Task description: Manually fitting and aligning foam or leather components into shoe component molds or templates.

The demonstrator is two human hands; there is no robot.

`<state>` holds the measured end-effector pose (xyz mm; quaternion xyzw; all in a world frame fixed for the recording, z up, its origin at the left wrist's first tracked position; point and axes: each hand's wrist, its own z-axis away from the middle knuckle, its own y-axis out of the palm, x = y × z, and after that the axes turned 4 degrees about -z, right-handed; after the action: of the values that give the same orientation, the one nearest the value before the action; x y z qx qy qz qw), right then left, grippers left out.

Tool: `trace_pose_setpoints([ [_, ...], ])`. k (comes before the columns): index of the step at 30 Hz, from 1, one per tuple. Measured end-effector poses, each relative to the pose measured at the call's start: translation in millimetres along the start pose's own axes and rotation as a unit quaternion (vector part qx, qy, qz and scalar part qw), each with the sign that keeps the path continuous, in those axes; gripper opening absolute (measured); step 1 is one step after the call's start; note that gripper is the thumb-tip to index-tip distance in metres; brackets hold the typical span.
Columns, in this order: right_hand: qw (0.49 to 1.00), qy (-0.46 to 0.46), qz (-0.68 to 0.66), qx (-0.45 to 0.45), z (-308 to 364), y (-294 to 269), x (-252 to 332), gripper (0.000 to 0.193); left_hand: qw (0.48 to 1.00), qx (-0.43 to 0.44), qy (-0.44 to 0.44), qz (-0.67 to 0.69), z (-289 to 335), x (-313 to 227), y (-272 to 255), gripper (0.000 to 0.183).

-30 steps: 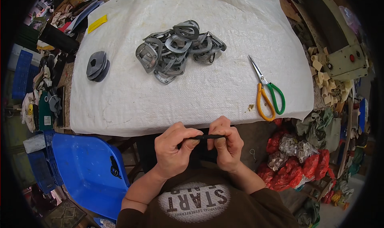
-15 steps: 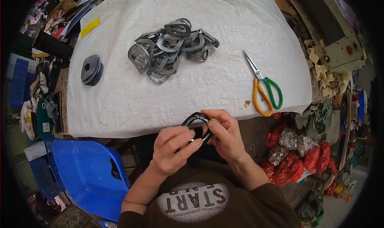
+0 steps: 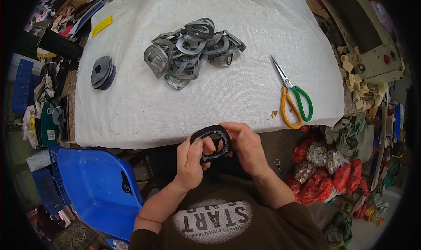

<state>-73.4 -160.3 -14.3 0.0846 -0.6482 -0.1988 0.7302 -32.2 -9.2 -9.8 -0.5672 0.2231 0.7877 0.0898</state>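
Observation:
Over the table's near edge, a black rounded frame with an open middle is held between both hands. My left hand is closed on its left side, thumb on top and fingertips showing through the opening. At the upper right of the frame, my right hand pinches the rim; some of its fingers are hidden behind. Further off on the white cloth lies a heap of grey metal frames of similar shape. A small stack of dark grey flat pieces sits left of the heap.
Scissors with one orange and one green handle lie on the cloth's right side. A yellow strip is at the far left. Beside my left arm stands a blue basin with a black frame in it. Red plastic bags are piled at right.
My left hand, blurred beside the frame before, now grips its left side. The frame has turned so its opening shows more broadly. The whole view has shifted slightly.

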Motion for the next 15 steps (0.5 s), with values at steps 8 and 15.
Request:
trace_pose_setpoints([
  [8,0.959,-0.091,0.266,-0.017,0,2,1,0.02,0.995,0.041,0.05,-0.072,-2,-8,8,0.031],
  [15,0.967,-0.108,0.23,0.019,-2,-5,-6,0.019,0.993,0.023,-0.002,-0.119,-9,-17,8,0.029],
])
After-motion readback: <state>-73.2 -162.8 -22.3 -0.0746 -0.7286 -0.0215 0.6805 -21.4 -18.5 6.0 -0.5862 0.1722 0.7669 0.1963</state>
